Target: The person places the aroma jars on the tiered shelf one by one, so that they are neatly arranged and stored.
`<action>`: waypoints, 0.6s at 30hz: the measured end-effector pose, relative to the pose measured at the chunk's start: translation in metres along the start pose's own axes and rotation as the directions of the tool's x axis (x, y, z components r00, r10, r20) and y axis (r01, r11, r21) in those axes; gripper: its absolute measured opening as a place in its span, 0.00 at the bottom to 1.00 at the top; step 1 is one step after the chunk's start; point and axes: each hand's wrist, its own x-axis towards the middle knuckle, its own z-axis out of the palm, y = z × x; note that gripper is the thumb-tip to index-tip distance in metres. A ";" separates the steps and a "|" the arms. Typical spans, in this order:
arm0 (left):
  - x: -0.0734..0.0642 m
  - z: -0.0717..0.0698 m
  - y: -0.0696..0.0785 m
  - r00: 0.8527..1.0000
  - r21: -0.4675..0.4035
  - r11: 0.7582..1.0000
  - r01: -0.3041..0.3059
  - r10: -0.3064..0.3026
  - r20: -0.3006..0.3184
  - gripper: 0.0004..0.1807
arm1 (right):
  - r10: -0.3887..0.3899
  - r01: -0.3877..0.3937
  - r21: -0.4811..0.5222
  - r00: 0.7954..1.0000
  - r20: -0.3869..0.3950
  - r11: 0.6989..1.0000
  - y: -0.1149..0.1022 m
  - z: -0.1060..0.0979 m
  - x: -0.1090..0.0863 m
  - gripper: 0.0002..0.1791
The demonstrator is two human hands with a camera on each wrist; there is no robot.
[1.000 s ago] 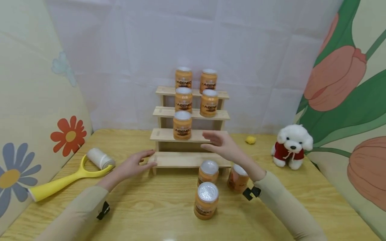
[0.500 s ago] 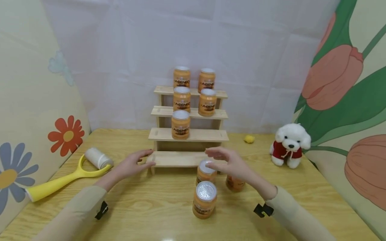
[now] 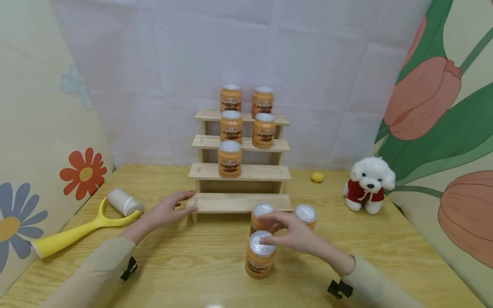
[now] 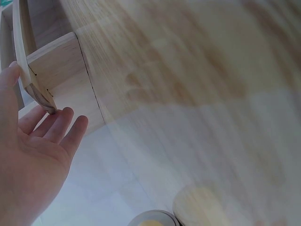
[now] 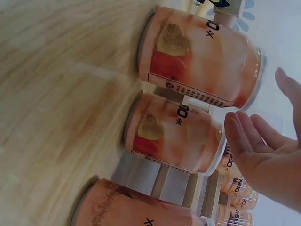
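Note:
My left hand (image 3: 168,211) holds the left end of the bottom step of a stepped wooden shelf (image 3: 239,202); in the left wrist view the thumb lies at one edge of the board and the fingers at the other. My right hand (image 3: 294,231) hovers over the front orange can (image 3: 259,263), its thumb and fingers spread apart near the silver lid. In the right wrist view a gap shows between the hand and this can (image 5: 202,59). Close behind stands a second can (image 3: 256,222), partly hidden by the fingers. A third can (image 3: 307,214) is partly covered by the right hand.
Several orange cans stand on the upper steps, one of them a lone can (image 3: 230,161) on the third step down. A yellow-handled lint roller (image 3: 86,229) lies left. A white toy dog (image 3: 369,186) sits right, and a small yellow object (image 3: 317,177) lies behind.
My right hand has come down and toward me from beside the third step to above the front can. The left hand stays at the shelf's end. The head view has shifted slightly.

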 end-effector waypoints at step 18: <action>0.001 0.001 -0.001 1.000 -0.001 1.000 0.013 -0.013 0.002 0.37 | -0.068 0.074 -0.093 0.995 0.067 0.993 -0.005 0.007 -0.004 0.30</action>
